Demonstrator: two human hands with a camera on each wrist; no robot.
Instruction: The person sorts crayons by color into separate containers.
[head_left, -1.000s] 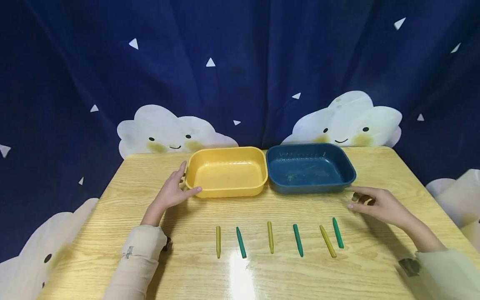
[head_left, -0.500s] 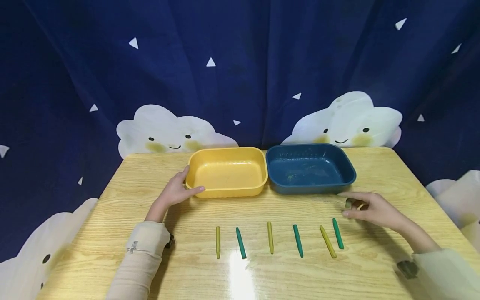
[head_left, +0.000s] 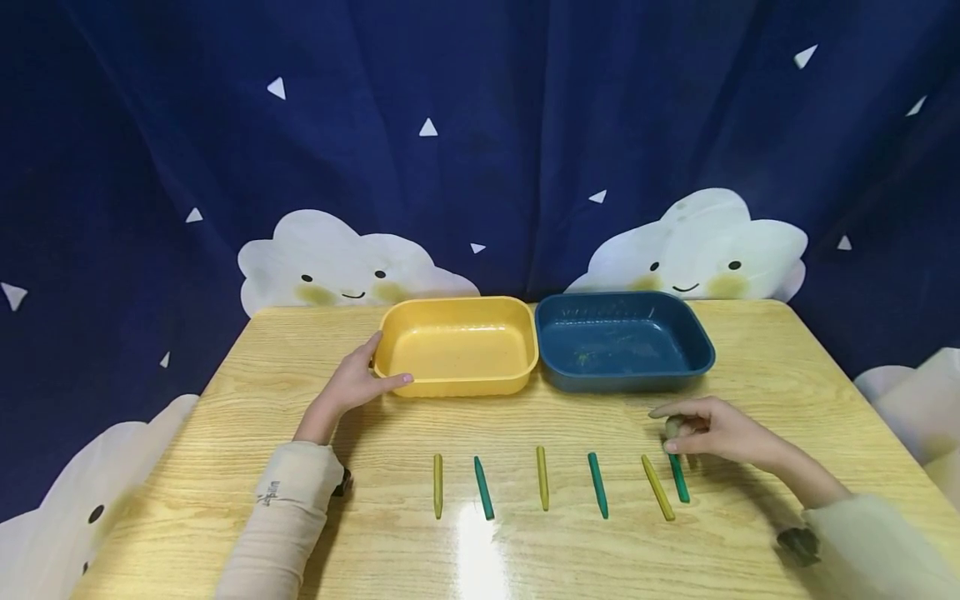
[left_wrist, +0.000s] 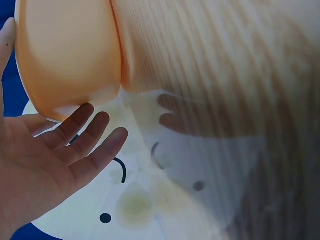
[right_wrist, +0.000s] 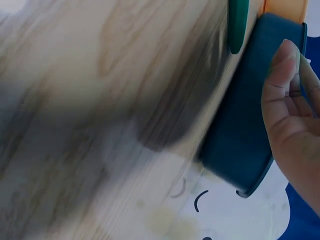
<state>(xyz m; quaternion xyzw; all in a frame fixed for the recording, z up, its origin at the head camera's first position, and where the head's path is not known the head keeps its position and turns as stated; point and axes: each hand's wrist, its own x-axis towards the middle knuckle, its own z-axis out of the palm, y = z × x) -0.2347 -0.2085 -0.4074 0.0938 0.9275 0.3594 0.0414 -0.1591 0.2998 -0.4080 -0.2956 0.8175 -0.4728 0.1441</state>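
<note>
At the left end of the yellow bin (head_left: 465, 388), my left hand (head_left: 347, 387) touches the bin with its thumb over the front rim. The left wrist view shows its fingers (left_wrist: 102, 152) extended beside the bin's end. My right hand (head_left: 723, 431) hovers over the rightmost green crayon (head_left: 680, 482), covering its upper end in the head view. Thumb and index finger are apart, the other fingers bent, with nothing held. In the right wrist view that hand overlaps the blue bin (right_wrist: 240, 115), and a green crayon (right_wrist: 238, 27) lies close by.
Yellow and green crayons lie in a spaced row on the wooden table (head_left: 390, 550), including a yellow crayon (head_left: 657, 487) beside the right hand. The two bins stand side by side at the back, before a dark blue curtain (head_left: 480, 167) with clouds.
My right hand has moved left and toward the front, from beside the blue bin's corner to over the green crayon. The left hand has shifted slightly right against the yellow bin.
</note>
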